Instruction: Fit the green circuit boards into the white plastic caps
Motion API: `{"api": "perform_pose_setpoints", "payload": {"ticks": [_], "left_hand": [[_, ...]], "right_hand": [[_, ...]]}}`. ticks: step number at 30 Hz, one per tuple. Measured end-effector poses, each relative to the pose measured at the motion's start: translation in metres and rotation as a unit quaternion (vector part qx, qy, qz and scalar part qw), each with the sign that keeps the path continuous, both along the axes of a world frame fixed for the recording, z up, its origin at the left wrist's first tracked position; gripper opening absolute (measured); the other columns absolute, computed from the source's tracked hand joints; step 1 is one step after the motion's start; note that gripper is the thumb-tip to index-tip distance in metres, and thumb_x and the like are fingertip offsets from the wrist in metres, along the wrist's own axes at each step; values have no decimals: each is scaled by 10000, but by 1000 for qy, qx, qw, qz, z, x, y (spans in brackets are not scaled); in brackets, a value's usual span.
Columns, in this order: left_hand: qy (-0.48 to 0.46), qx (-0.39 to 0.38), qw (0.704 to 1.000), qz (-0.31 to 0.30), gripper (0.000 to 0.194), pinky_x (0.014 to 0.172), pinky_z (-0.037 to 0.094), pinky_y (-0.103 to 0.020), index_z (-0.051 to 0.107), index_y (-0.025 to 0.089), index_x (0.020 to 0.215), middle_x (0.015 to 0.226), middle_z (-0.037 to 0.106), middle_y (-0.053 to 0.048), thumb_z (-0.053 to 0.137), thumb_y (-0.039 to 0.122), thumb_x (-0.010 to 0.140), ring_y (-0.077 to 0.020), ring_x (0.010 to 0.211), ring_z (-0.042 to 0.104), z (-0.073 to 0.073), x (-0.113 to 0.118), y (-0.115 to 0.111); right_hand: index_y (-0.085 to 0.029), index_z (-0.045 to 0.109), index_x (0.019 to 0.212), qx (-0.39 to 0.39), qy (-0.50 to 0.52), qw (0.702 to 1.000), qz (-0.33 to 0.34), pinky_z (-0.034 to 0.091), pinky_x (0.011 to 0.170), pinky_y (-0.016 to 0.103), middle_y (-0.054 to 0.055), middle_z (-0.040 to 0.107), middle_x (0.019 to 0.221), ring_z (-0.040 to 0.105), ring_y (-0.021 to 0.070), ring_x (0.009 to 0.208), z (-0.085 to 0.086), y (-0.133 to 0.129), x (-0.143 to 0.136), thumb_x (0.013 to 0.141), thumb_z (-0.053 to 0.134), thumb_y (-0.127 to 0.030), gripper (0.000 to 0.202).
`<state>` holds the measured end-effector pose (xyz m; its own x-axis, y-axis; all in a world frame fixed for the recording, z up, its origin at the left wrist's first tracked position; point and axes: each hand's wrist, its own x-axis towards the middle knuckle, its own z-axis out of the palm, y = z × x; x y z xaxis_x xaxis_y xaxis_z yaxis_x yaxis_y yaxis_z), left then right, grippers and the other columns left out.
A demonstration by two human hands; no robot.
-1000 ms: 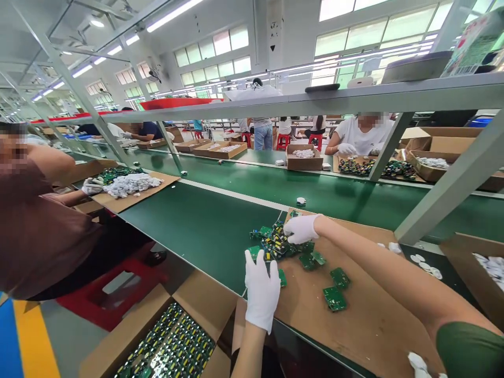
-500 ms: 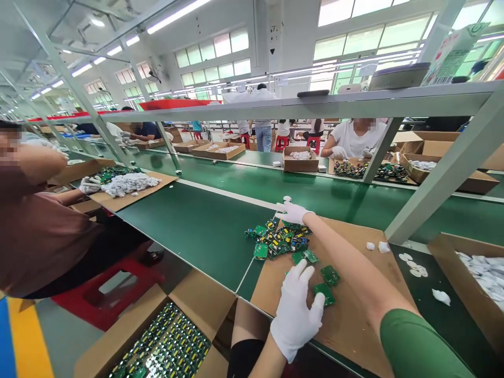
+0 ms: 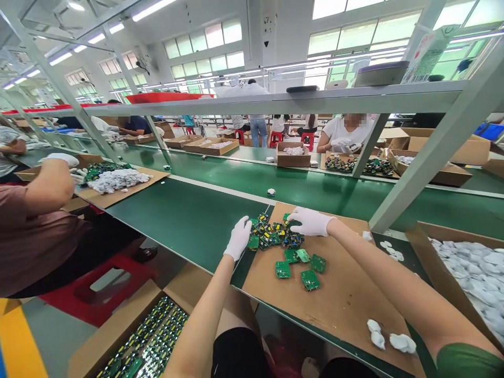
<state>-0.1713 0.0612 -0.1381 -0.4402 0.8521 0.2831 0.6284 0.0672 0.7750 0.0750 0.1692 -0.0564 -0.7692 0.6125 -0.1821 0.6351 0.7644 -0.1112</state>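
My white-gloved left hand (image 3: pixel 238 239) reaches to the left edge of a pile of green circuit boards (image 3: pixel 271 233), its fingers extended against the boards. On the pile's right side, my gloved right hand (image 3: pixel 309 221) is open, with curved fingers spread over the nearest boards. The pile lies across the left edge of a brown cardboard sheet (image 3: pixel 334 283). Several loose circuit boards (image 3: pixel 311 280) lie flat on the sheet, nearer to me. Behind the pile, a small white piece on a board (image 3: pixel 271 192) sits on the green belt (image 3: pixel 220 176).
An open carton of white pieces (image 3: pixel 468 268) stands at right; a few white pieces (image 3: pixel 402 343) lie on the sheet's near corner. Below left is a carton of circuit boards (image 3: pixel 145 336). A slanted post (image 3: pixel 417 163) rises beyond my right arm. Co-workers sit at left and across.
My left hand has moved from the loose boards to the pile's left edge. My right hand has drawn back from the white piece at the belt onto the pile. The view has shifted.
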Motion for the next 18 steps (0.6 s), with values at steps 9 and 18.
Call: {"api": "perform_pose_setpoints", "payload": {"ticks": [9, 18], "left_hand": [[61, 54, 993, -86, 260, 1145, 382, -578, 645, 168, 1191, 1283, 653, -124, 578, 279, 966, -290, 1300, 548, -21, 82, -34], [133, 24, 979, -151, 484, 1174, 345, -624, 482, 146, 1426, 1549, 444, -202, 499, 219, 948, -347, 1458, 395, -33, 140, -88]], "right_hand": [[-258, 692, 1250, -32, -13, 999, 1, 542, 813, 353, 81, 757, 1128, 729, 290, 969, 36, -36, 40, 948, 503, -492, 427], [-220, 470, 1452, -18, 62, 998, 20, 470, 1046, 512, 130, 544, 1441, 582, 293, 1248, 6, -22, -101, 1006, 506, -528, 543]]}}
